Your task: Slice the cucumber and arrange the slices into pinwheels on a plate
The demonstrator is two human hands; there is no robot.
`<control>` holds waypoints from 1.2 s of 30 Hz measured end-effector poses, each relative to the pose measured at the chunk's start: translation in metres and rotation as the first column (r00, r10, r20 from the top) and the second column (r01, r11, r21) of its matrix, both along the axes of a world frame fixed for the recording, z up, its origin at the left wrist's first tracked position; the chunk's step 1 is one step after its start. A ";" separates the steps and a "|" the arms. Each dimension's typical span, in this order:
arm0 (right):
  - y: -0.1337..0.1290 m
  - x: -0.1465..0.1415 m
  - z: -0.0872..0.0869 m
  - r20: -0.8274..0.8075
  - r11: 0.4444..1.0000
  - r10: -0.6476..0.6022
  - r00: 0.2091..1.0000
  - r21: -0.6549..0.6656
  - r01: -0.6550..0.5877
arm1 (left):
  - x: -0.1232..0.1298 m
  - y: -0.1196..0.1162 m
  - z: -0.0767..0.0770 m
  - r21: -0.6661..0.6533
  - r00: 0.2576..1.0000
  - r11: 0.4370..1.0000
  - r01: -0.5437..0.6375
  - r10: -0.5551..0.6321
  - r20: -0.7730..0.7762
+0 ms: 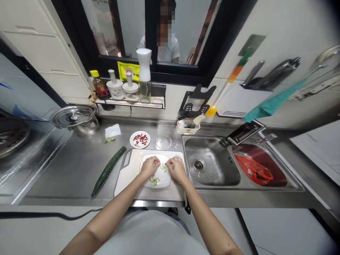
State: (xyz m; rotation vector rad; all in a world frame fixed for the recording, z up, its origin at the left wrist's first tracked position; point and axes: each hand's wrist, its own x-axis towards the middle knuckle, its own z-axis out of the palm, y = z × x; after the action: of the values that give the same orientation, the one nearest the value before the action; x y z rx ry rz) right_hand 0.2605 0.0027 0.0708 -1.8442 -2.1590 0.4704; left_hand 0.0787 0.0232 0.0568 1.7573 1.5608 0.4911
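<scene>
Both hands are over a white plate that lies on a pale cutting board. My left hand is pinched closed at the plate's upper middle; what its fingertips hold, if anything, is too small to name. My right hand is pinched at the plate's right side, with a small red piece at its fingertips. Between the hands lies a curved cluster of green slices; a second cluster sits lower on the plate. Behind the board, a small white dish holds several red pieces.
A whole cucumber lies left of the board. Behind it are a white tissue and a lidded steel pot. A sink adjoins the board's right side, with a red bag in the second basin. Bottles stand on a shelf.
</scene>
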 end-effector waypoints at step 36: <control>0.001 -0.016 -0.012 0.278 0.984 0.063 0.959 -0.175 -0.014 | 0.035 -0.004 -0.006 -0.002 0.924 0.992 0.129 -0.121 -0.362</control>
State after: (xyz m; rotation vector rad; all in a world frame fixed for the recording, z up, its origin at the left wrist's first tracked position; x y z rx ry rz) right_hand 0.2443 0.0041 0.0588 -2.0756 -2.4102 0.4361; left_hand 0.1140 0.0192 0.0506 2.0354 1.6770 0.1224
